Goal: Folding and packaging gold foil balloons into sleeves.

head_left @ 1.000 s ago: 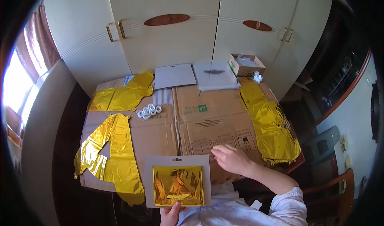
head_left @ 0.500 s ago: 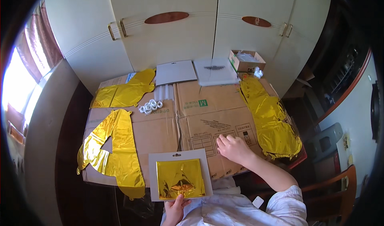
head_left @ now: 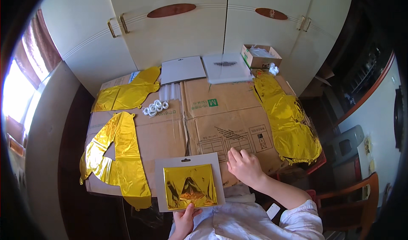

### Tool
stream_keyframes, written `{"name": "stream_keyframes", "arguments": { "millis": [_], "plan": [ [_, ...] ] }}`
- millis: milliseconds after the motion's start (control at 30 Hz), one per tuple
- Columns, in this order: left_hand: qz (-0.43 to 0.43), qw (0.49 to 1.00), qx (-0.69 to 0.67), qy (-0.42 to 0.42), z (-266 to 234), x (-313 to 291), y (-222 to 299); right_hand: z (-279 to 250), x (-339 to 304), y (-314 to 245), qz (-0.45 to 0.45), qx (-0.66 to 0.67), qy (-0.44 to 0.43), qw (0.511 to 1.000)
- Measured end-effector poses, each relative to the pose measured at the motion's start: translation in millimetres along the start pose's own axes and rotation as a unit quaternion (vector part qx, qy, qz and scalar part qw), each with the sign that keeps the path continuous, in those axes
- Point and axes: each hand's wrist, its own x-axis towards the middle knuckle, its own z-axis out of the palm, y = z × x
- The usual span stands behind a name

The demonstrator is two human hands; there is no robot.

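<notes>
My left hand [head_left: 186,219] grips the lower edge of a grey backing card [head_left: 160,187], thumb on the front. On the card's face lies a folded gold foil balloon [head_left: 176,180], shiny and square. Over the printed part of the flattened cardboard [head_left: 221,125], to the right of the card, is my right hand [head_left: 246,168] with its fingers curled together. What those fingers hold, if anything, does not show. Flat gold foil balloons lie around: an A-shaped one [head_left: 127,150] at the left, one [head_left: 127,94] behind it, and a long crumpled one [head_left: 289,125] at the right.
White ribbon rolls [head_left: 156,107] sit beside clear straws [head_left: 171,92]. Along the back are grey cards [head_left: 182,70], a clear plastic bag [head_left: 227,72] and a small box [head_left: 261,59] with plastic inside. A wooden chair [head_left: 352,197] stands at the right, cabinets [head_left: 182,36] behind.
The view has shifted slightly. My left hand still holds the card with the foil balloon, a little lower tilted. My right hand stays near the same spot, fingers still curled.
</notes>
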Motion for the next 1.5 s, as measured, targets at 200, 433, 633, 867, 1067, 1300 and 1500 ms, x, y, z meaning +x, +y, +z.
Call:
{"name": "stream_keyframes", "arguments": {
  "millis": [200,433,633,867,1067,1300,1500],
  "plan": [
    [0.011,1.000,0.015,0.002,-7.9,0.9,-1.2,-5.6,3.5,3.1,0.028,0.099,0.027,0.994],
    [-0.002,1.000,0.016,-0.018,-23.3,1.8,-4.8,-0.5,3.6,9.7,0.074,0.230,0.047,0.969],
    [-0.048,0.993,0.061,-0.090,-1.0,-2.3,4.0,-2.6,11.6,5.0,0.104,0.286,0.025,0.952],
    [-0.084,0.984,0.079,-0.133,3.3,0.7,-9.8,0.3,14.6,-5.6,0.063,0.250,0.064,0.964],
    [-0.084,0.984,0.077,-0.137,2.1,0.0,-11.4,0.2,16.9,-13.0,0.049,0.230,0.056,0.970],
    [-0.150,0.981,-0.003,-0.125,7.0,7.3,-4.1,-7.0,14.5,-17.7,0.020,0.234,0.049,0.971],
    [-0.151,0.979,-0.023,-0.131,9.5,11.9,-7.3,-15.7,13.0,-20.2,-0.006,0.211,0.052,0.976]
  ]
}}
